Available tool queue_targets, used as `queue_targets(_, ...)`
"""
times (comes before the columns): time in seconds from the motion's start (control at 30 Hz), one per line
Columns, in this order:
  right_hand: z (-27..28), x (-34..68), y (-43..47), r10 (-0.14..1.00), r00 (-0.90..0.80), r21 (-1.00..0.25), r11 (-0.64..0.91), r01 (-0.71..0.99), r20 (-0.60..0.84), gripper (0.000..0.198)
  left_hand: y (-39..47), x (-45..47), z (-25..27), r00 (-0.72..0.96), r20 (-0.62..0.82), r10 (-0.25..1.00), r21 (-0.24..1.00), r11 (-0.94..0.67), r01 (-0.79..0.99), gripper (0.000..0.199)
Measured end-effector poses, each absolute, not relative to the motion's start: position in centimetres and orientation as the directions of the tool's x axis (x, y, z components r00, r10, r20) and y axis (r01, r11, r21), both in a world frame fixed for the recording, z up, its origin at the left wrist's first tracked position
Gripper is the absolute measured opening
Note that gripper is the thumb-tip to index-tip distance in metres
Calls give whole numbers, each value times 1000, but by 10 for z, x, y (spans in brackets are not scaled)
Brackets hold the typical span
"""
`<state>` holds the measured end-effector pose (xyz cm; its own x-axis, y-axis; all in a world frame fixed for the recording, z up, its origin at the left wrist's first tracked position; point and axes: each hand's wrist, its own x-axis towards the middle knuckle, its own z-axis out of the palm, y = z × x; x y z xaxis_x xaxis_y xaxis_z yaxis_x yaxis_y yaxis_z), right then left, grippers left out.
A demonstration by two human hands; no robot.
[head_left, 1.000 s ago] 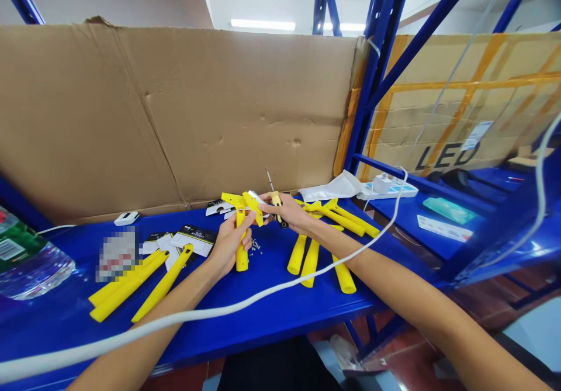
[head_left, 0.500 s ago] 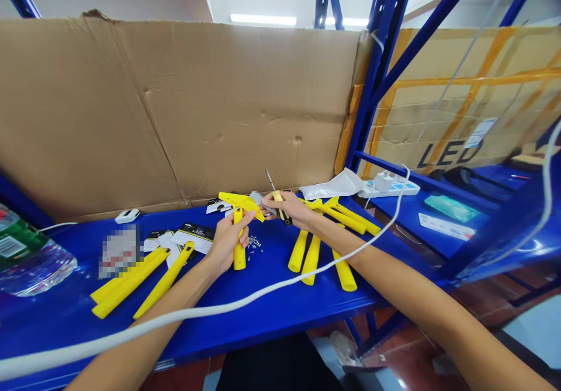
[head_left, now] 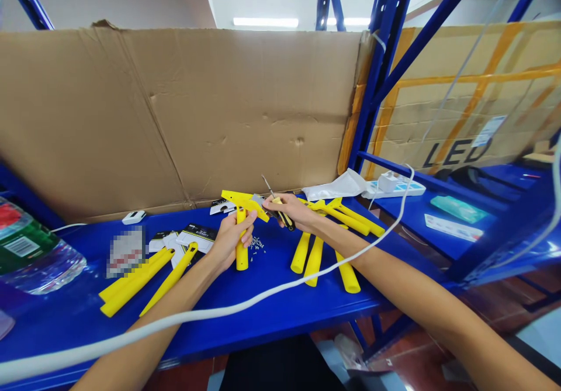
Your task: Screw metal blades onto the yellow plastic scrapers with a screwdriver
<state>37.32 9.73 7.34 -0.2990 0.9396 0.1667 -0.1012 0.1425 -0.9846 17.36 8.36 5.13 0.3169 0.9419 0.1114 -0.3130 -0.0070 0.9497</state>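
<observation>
My left hand (head_left: 228, 239) is closed around the stem of a yellow T-shaped scraper handle (head_left: 242, 258), its wide head tilted upward. My right hand (head_left: 291, 208) grips a screwdriver (head_left: 287, 221) with a yellow-and-black handle, its shaft pointing up and away. A flat grey blade-like piece (head_left: 258, 201) is pinched in the same hand's fingers, against the right part of the yellow head. Small loose screws (head_left: 258, 247) lie on the blue shelf just right of my left hand. The right fingertips are partly hidden.
More yellow handles (head_left: 314, 262) lie at right, and several yellow pieces (head_left: 135, 283) at left beside black-and-white packets (head_left: 197, 237). A white cable (head_left: 245, 303) crosses in front of my forearms. Behind stands a cardboard sheet (head_left: 245, 116); a bottle (head_left: 35, 251) is far left.
The grey piece has come up against the yellow head, where it was beside it before. The screwdriver has tilted slightly left and its tip is lower. The view has shifted a little.
</observation>
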Motion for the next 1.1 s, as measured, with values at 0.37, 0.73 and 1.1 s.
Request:
queue_targets(0.37,72,370,94,913,-390,-993,99,-65,117,49,88,171,48,270,93,958,953,-7,-302,49)
queue_targets(0.73,69,370,94,908,-265,-932,355,71,326,37,87,172,50,167,111,980,960,-62,-271,53)
queue_targets(1.1,73,383,105,913,-136,-911,399,99,385,40,84,175,51,245,74,967,979,-23,-204,47)
